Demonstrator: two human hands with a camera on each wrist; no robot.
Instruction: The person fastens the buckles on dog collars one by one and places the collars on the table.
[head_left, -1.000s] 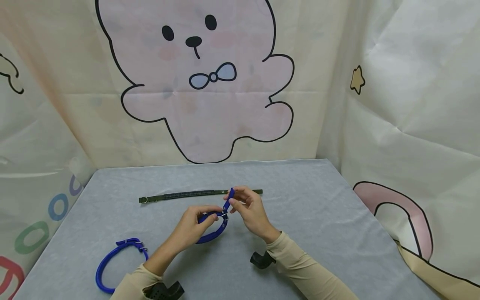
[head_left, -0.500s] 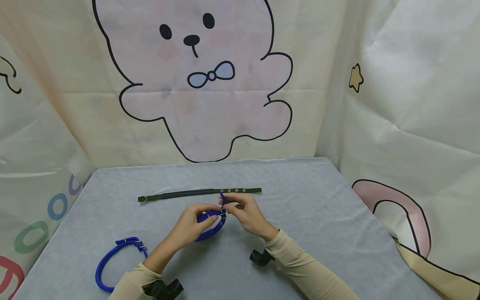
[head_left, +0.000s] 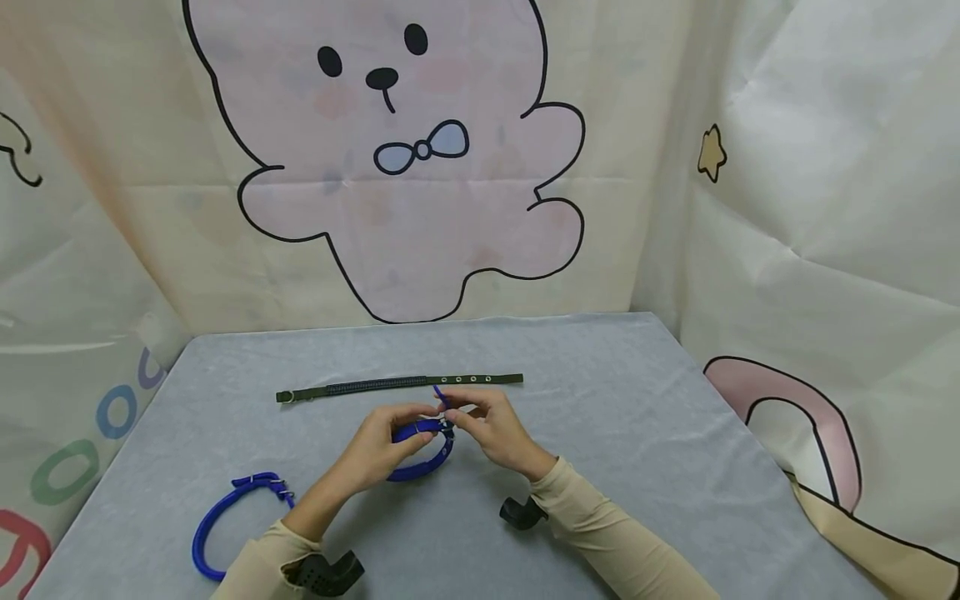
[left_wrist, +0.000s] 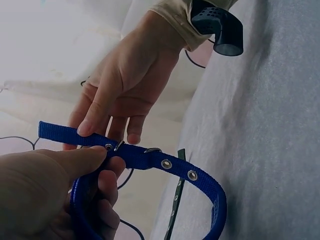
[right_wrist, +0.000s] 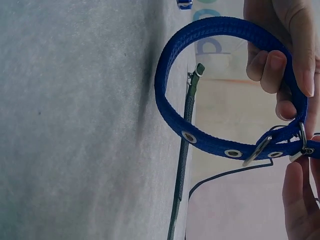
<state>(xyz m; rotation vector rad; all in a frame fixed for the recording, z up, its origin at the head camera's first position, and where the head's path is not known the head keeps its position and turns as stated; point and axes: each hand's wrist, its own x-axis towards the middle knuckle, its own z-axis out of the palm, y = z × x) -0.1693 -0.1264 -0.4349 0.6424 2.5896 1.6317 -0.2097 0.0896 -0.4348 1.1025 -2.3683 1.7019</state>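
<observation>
A blue pet collar [head_left: 422,472] with metal eyelets is held above the table in a loop, its strap passed through the buckle. My left hand [head_left: 381,446] grips the collar by the buckle, thumb on top and fingers curled underneath. With thumb and fingers, my right hand [head_left: 495,429] pinches the strap's free end just past the buckle. That free end [left_wrist: 55,131] points away from the loop in the left wrist view. In the right wrist view, the buckle prong and frame [right_wrist: 302,137] show beside a D-ring [right_wrist: 257,151].
Another blue collar [head_left: 204,537], buckled into a ring, lies at the table's left front, partly behind the left forearm. A dark green collar [head_left: 375,385] with eyelets lies stretched out beyond the hands. Grey cloth covers the table [head_left: 600,400]; printed curtains stand around it.
My right hand has moved left towards the buckle, and the strap's free end now leans left instead of up and right. The green collar's eyelets have come into view. My left hand keeps its grip.
</observation>
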